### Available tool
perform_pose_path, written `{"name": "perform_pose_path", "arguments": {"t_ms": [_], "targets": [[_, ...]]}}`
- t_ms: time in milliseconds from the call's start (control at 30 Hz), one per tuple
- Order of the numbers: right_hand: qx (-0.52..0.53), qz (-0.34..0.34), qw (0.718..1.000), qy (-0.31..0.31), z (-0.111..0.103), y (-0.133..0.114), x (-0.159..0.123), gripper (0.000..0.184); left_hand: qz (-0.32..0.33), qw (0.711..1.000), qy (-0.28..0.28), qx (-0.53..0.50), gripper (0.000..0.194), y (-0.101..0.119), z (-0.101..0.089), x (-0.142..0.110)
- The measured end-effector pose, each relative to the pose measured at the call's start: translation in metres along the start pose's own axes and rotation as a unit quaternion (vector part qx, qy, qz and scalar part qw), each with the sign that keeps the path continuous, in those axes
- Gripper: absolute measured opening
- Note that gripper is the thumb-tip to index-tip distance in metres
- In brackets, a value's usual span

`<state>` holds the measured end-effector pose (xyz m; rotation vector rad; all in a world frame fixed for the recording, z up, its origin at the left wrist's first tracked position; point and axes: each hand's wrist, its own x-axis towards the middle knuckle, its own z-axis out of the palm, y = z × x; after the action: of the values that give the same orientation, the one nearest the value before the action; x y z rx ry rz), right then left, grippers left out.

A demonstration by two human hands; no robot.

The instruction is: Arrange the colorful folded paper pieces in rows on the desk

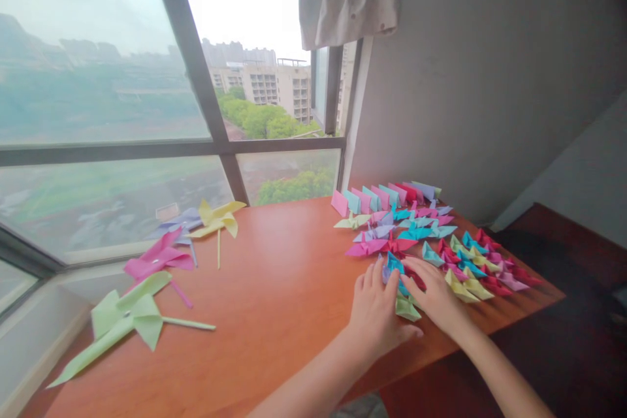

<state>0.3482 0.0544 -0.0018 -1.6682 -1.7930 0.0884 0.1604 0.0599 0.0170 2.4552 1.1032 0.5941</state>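
My left hand (376, 310) lies flat on the wooden table (274, 300), fingers stretched out and close together, its fingertips touching a purple and a blue folded paper piece (393, 265). My right hand (434, 297) rests beside it with fingers extended over the near end of a spread of several colourful folded paper pieces (431, 241). A green folded piece (407, 308) sits between the two hands. Neither hand grips anything.
Paper pinwheels lie on the table's left: a green one (130, 320), a pink one (159, 260), a yellow one (218, 219) and a lilac one (183, 221). A large window (147, 111) runs behind. A grey wall stands at right. The table's right edge drops off near the folded pieces.
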Motion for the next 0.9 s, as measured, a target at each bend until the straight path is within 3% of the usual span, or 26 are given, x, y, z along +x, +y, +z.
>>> {"name": "perform_pose_path", "arguments": {"t_ms": [133,233,400,567,700,900], "targets": [[0.046,0.014,0.998,-0.031,0.004,-0.031,-0.005,0.038,-0.014,1.000,-0.007,0.003,0.107,-0.006,-0.015,-0.012],[0.078,0.020,0.996,-0.037,0.000,-0.036,-0.007,0.039,-0.032,0.999,-0.023,0.005,0.114,-0.010,-0.027,-0.022],[0.066,0.054,0.996,0.027,-0.005,0.000,-0.012,0.039,-0.048,0.998,-0.029,0.018,0.121,-0.016,-0.034,-0.033],[0.056,0.049,0.997,-0.012,0.009,0.023,-0.018,0.048,-0.062,0.997,-0.025,0.044,0.125,-0.022,-0.034,-0.034],[0.081,0.043,0.995,-0.043,0.020,0.002,-0.016,0.048,-0.085,0.994,-0.048,0.044,0.130,-0.024,-0.035,-0.032],[0.177,0.089,0.979,-0.041,0.029,-0.038,-0.014,0.046,-0.052,0.998,-0.024,0.025,0.123,-0.030,-0.029,-0.036]]}}
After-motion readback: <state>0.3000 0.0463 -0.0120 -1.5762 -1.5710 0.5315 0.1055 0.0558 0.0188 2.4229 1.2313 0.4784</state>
